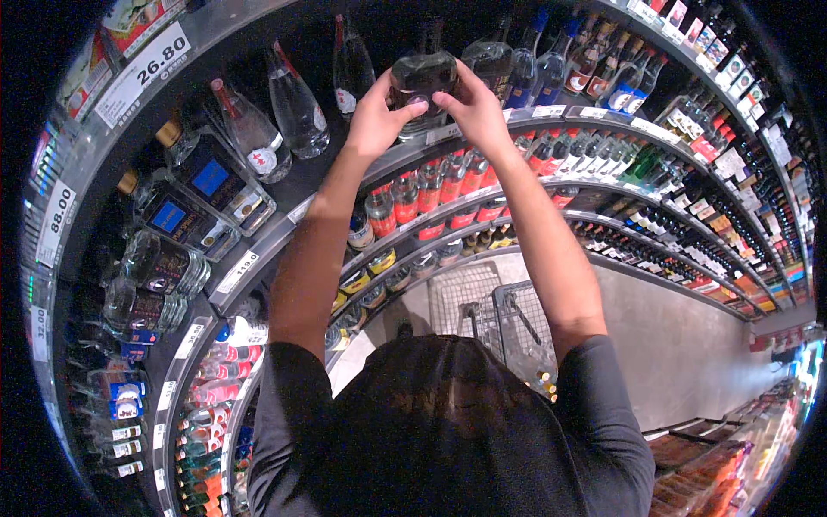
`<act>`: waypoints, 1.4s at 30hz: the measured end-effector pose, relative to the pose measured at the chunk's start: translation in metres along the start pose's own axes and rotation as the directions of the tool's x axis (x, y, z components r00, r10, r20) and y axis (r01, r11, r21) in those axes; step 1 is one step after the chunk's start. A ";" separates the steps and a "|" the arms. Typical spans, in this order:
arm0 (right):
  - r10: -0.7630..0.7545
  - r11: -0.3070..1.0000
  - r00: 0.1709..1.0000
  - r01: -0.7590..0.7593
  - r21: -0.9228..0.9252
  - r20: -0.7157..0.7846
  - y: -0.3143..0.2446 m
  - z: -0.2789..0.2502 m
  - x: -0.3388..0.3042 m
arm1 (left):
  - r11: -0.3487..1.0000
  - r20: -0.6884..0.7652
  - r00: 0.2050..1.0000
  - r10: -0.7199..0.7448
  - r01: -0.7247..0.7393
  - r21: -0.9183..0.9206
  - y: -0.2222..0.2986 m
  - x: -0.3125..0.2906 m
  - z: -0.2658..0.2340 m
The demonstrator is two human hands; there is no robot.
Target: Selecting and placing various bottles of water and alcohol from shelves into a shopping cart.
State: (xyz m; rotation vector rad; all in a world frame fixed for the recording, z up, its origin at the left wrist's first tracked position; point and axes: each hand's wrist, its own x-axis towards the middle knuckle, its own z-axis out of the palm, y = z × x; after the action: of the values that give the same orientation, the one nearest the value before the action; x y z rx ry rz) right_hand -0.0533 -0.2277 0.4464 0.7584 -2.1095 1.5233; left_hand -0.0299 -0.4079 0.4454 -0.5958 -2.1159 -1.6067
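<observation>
Both my arms reach up to a shelf of bottles. A clear glass bottle [422, 71] stands upright between my hands near the shelf's front edge. My left hand [379, 119] is wrapped round its left side, thumb across the front. From the right, my right hand [472, 105] grips the same bottle, its thumb also on the front. The fingers behind the glass are mostly hidden. Just right of it stands another clear bottle [489, 62]. To the left are clear tapered bottles, one of them a red-capped bottle [297, 112].
Square gold-capped bottles [211, 181] fill the shelf further left. Lower shelves carry rows of red-labelled bottles [431, 185]. A price-tag rail [250, 267] runs along the shelf edge. A wire shopping cart [508, 319] with bottles stands on the grey floor [663, 345] below.
</observation>
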 end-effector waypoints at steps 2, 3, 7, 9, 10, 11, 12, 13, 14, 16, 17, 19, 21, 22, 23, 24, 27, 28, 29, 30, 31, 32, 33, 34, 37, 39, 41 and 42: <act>0.033 0.995 0.999 -0.034 -0.098 -0.013 0.002 0.002 0.000 | 0.988 0.041 0.999 -0.024 0.030 -0.149 -0.005 0.001 0.000; 0.028 0.994 0.999 -0.030 -0.101 -0.020 0.004 0.002 0.000 | 0.988 0.045 0.999 -0.015 0.022 -0.150 -0.003 0.003 0.002; 0.057 0.976 0.997 -0.066 -0.207 -0.046 0.002 0.000 -0.005 | 0.974 0.052 0.997 -0.064 0.074 -0.214 0.004 0.002 0.007; 0.045 0.993 0.997 -0.051 -0.110 -0.054 -0.001 0.001 -0.007 | 0.968 0.071 0.992 -0.100 0.114 -0.225 0.004 0.003 0.008; 0.104 0.991 0.993 -0.108 -0.082 -0.047 -0.003 0.000 -0.010 | 0.968 0.074 0.993 -0.096 0.110 -0.226 0.004 0.004 0.008; 0.102 0.991 0.993 -0.106 -0.086 -0.051 -0.002 0.000 -0.013 | 0.970 0.064 0.994 -0.093 0.105 -0.221 0.004 0.004 0.009; 0.081 0.996 0.994 -0.083 -0.029 -0.074 -0.001 0.004 -0.017 | 0.972 0.053 0.994 -0.090 0.100 -0.215 0.002 0.004 0.008; 0.060 0.998 0.993 -0.058 0.025 -0.098 -0.001 0.006 -0.021 | 0.971 0.055 0.995 -0.084 0.094 -0.218 -0.003 0.004 0.007; 0.040 0.994 0.992 -0.052 -0.091 -0.123 0.000 0.006 -0.029 | 0.985 0.022 0.997 -0.078 0.080 -0.150 -0.008 0.004 0.006; 0.101 0.991 0.984 -0.112 -0.068 -0.145 0.005 0.006 -0.045 | 0.994 0.004 0.995 -0.096 0.096 -0.059 -0.011 0.006 0.007; 0.152 0.985 0.975 -0.162 -0.053 -0.162 0.007 0.005 -0.052 | 0.988 0.019 0.993 -0.116 0.117 -0.099 -0.013 0.007 0.008; 0.105 0.994 0.978 -0.109 -0.015 -0.181 0.019 -0.001 -0.072 | 0.981 0.038 0.993 -0.114 0.118 -0.152 -0.011 0.008 0.010; 0.266 0.957 0.958 -0.249 0.151 -0.105 0.026 -0.014 -0.095 | 0.987 0.025 0.993 -0.117 0.119 -0.105 -0.009 0.009 0.011; 0.273 0.955 0.958 -0.259 0.143 -0.091 0.029 -0.022 -0.105 | 0.987 0.026 0.993 -0.117 0.120 -0.106 -0.009 0.008 0.012; 0.275 0.955 0.957 -0.261 0.145 -0.093 0.031 -0.030 -0.117 | 0.986 0.014 0.994 -0.112 0.112 -0.121 -0.009 0.007 0.013; 0.309 0.948 0.946 -0.298 0.111 -0.096 0.034 -0.038 -0.129 | 0.985 0.004 0.995 -0.103 0.103 -0.135 -0.009 0.008 0.015; 0.392 0.919 0.911 -0.379 0.113 -0.132 0.064 -0.061 -0.181 | 0.983 0.049 0.989 -0.136 0.141 -0.118 -0.001 0.010 0.016; 0.424 0.905 0.895 -0.423 0.036 -0.137 0.065 -0.069 -0.199 | 0.983 0.056 0.989 -0.140 0.146 -0.113 -0.001 0.009 0.016; 0.487 0.873 0.865 -0.484 0.052 -0.124 0.064 -0.076 -0.218 | 0.978 0.043 0.988 -0.148 0.152 -0.144 -0.003 0.008 0.016; 0.536 0.836 0.837 -0.507 0.208 -0.113 0.065 -0.081 -0.240 | 0.972 0.034 0.988 -0.152 0.155 -0.176 -0.002 0.009 0.016; 0.511 0.859 0.856 -0.504 0.088 -0.080 0.086 -0.095 -0.268 | 0.972 0.051 0.987 -0.150 0.156 -0.173 0.000 0.011 0.021; 0.618 0.776 0.783 -0.593 0.212 -0.073 0.081 -0.100 -0.290 | 0.975 0.049 0.987 -0.156 0.162 -0.150 -0.001 0.011 0.023; 0.670 0.741 0.736 -0.656 0.143 -0.096 0.081 -0.107 -0.312 | 0.979 0.046 0.986 -0.160 0.164 -0.124 0.000 0.013 0.023; 0.665 0.738 0.741 -0.634 0.232 -0.092 0.098 -0.117 -0.345 | 0.982 0.066 0.985 -0.161 0.166 -0.091 0.005 0.017 0.027; 0.763 0.619 0.640 -0.679 0.394 -0.095 0.089 -0.129 -0.406 | 0.972 0.041 0.988 -0.148 0.153 -0.180 0.013 0.011 0.026; 0.809 0.575 0.570 -0.714 0.399 -0.145 0.088 -0.135 -0.445 | 0.976 0.033 0.986 -0.165 0.168 -0.138 0.011 0.011 0.029; 0.841 0.529 0.517 -0.726 0.439 -0.158 0.093 -0.135 -0.484 | 0.983 0.058 0.986 -0.159 0.164 -0.082 0.007 0.015 0.026; 0.864 0.495 0.474 -0.735 0.463 -0.171 0.094 -0.135 -0.502 | 0.977 0.081 0.986 -0.148 0.159 -0.145 0.003 0.013 0.028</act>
State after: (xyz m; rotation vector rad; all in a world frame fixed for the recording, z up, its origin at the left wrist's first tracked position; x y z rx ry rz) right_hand 0.2696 0.0150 0.1063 -0.6258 -1.9753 2.3013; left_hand -0.0410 -0.3786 0.4480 -0.5548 -2.1493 -1.8697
